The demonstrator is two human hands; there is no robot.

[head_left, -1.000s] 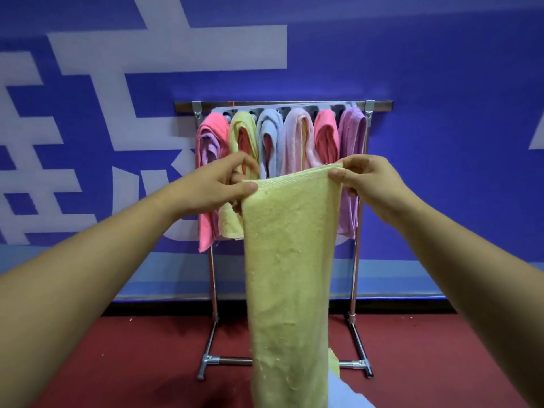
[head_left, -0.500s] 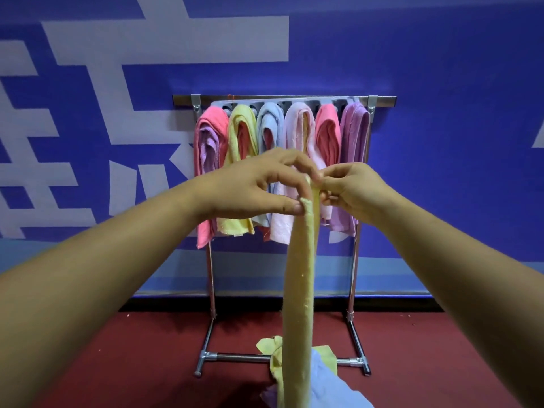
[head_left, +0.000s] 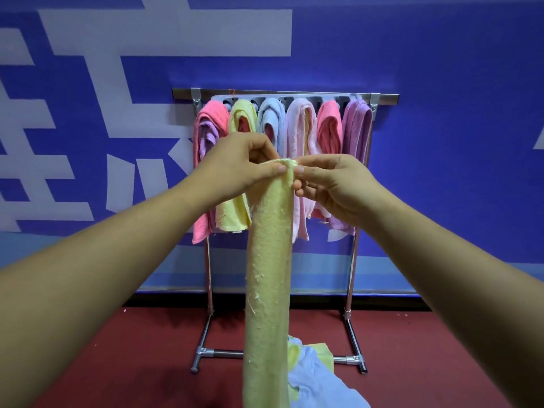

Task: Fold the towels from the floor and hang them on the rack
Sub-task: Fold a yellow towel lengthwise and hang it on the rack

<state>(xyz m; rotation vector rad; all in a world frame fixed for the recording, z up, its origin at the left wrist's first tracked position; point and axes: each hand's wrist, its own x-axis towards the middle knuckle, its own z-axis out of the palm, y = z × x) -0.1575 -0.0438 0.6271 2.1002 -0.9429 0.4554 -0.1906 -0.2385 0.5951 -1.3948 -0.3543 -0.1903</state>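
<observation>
A long yellow towel (head_left: 268, 275) hangs straight down in front of me, folded lengthwise into a narrow strip. My left hand (head_left: 235, 169) pinches its top edge from the left, thumb against the cloth. My right hand (head_left: 329, 184) pinches the same top edge from the right, so both hands meet at the fold. Behind them stands the metal rack (head_left: 351, 269) with several folded towels (head_left: 329, 128) in pink, yellow, blue and purple draped over its top bar. More loose towels (head_left: 315, 378), pale blue and yellow, lie on the floor by the strip's lower end.
A blue wall with large white shapes (head_left: 441, 142) rises right behind the rack. The floor is dark red carpet (head_left: 132, 363). The rack's feet (head_left: 203, 353) stick out forward along the floor.
A second ago the towel was spread wide between my hands. My hands came together, folding it lengthwise into a narrow strip, and they now hold its top together.
</observation>
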